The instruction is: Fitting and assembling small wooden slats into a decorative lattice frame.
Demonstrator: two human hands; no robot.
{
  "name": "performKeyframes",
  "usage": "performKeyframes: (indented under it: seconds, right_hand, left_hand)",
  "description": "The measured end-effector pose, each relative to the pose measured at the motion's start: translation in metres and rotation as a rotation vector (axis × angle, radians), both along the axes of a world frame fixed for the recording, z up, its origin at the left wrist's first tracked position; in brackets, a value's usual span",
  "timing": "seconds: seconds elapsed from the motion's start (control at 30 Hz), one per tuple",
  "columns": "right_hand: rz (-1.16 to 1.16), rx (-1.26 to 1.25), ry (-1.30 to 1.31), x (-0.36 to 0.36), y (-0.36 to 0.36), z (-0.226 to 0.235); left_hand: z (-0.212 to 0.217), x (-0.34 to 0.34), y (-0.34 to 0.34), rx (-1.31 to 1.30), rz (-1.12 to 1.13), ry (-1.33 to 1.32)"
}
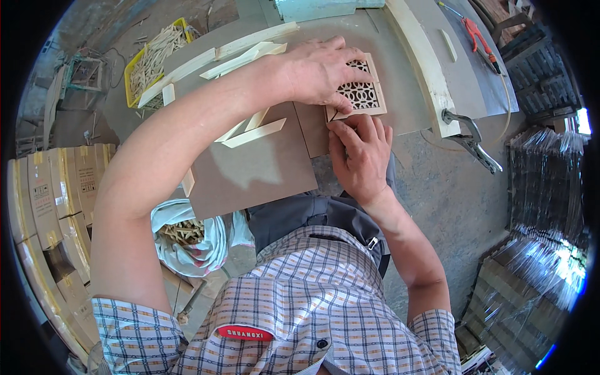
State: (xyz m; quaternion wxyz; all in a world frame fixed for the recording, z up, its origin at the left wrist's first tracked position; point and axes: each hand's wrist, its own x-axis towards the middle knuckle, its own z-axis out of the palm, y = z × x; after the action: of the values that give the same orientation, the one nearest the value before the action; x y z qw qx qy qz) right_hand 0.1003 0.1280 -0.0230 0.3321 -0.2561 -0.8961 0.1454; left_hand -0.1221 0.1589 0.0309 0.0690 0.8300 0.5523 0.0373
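A small square wooden lattice panel [365, 94] with a pale frame lies on the brown board [256, 172] of the workbench. My left hand [319, 69] lies across the panel's top and left side, pressing it down. My right hand [360, 153] is just below the panel, its thumb and fingertips pinching the pale strip at the panel's lower left corner. Several loose pale wooden strips [253, 131] lie on the board to the left of the panel, under my left forearm.
A yellow crate [134, 65] of wooden sticks stands at the far left. A white bag [206, 247] of small wooden pieces sits by my knee. A metal clamp [472, 140] grips a long pale beam [425, 69]. Orange-handled pliers [478, 37] lie far right. Stacked cartons [56, 200] stand left.
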Motion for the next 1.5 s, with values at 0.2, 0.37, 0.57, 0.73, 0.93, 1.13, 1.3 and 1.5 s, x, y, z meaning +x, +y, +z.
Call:
performKeyframes:
  seconds: [0.2,0.37,0.57,0.73,0.93,1.13,1.3,1.5]
  right_hand:
    - [-0.041,0.045,-0.016,-0.003,0.0,-0.001]
    - [-0.064,0.061,-0.065,0.0,0.0,-0.001]
    - [-0.075,0.084,-0.042,0.002,0.002,-0.003]
    - [-0.088,0.092,-0.052,0.004,0.003,-0.004]
    - [-0.108,0.098,-0.051,0.007,0.005,-0.004]
    - [-0.129,0.05,-0.004,0.012,0.003,-0.005]
    - [-0.136,0.022,0.029,0.02,0.016,-0.001]
    - [-0.14,-0.043,0.031,0.037,0.061,0.011]
  left_hand:
    - [-0.003,-0.001,-0.002,0.035,-0.003,-0.019]
    - [-0.004,-0.001,-0.001,0.041,-0.005,0.002]
    - [-0.002,-0.001,-0.002,0.026,0.008,-0.006]
    - [-0.002,-0.002,-0.002,-0.006,0.028,-0.009]
    - [-0.004,-0.002,-0.001,0.019,0.01,-0.004]
    - [-0.003,-0.003,-0.001,-0.01,0.014,-0.024]
    - [-0.003,-0.002,-0.001,-0.009,0.029,-0.033]
    - [0.006,0.002,-0.001,-0.072,0.051,-0.104]
